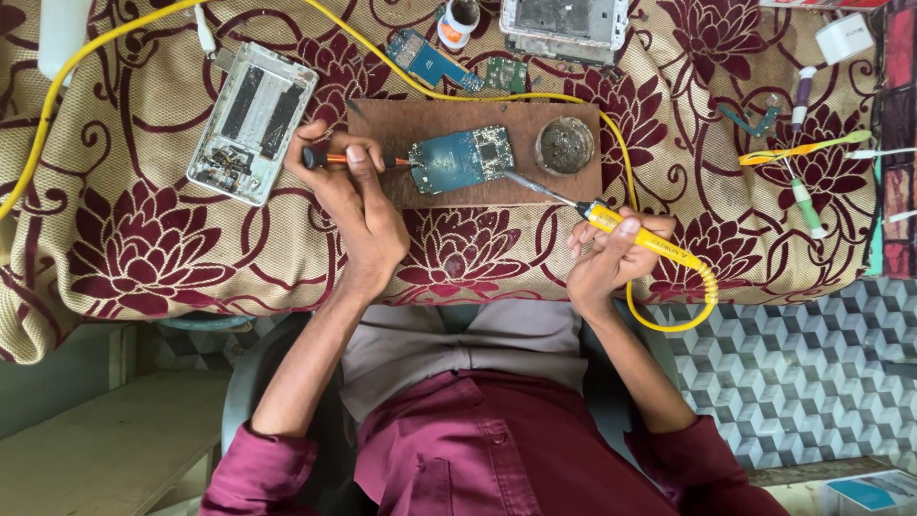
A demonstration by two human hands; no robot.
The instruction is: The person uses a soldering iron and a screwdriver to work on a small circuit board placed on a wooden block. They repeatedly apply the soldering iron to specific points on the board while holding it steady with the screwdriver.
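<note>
Head view: looks straight down on a bench draped in a beige cloth (124, 239) with maroon flowers.
Left hand (358, 205): closed round a small screwdriver with an orange-and-black handle (330, 159); its tip rests on the left edge of the blue circuit board (460, 159) and seems to pin it.
Right hand (607, 256): closed pencil-fashion round a yellow soldering iron (635, 232); the dark tip reaches up-left to the board's lower right corner, touching it or just off it, cannot tell which.
Board: lies flat on a brown wooden block (564, 119), about mid-block.
Flux tin (565, 145): round and open, on the same block just right of the board.
Cord (535, 96): yellow, runs across the cloth behind the block and loops back under the right wrist.
Nearby: opened phone body (251, 119) to the left, a second phone frame (564, 27) at the top edge, small boards between them, toothbrushes (802, 148) to the right.
Risk, heat: tip held too long on one spot could lift a pad or scorch a chip.
Risk, slip: screwdriver bears on an edge only; if it skids, the board could swing under the iron and smear solder.
Risk, cord: a snag on the block corner might jerk the iron sideways.
Risk, cloth: iron set down off the block could burn the fabric.
</note>
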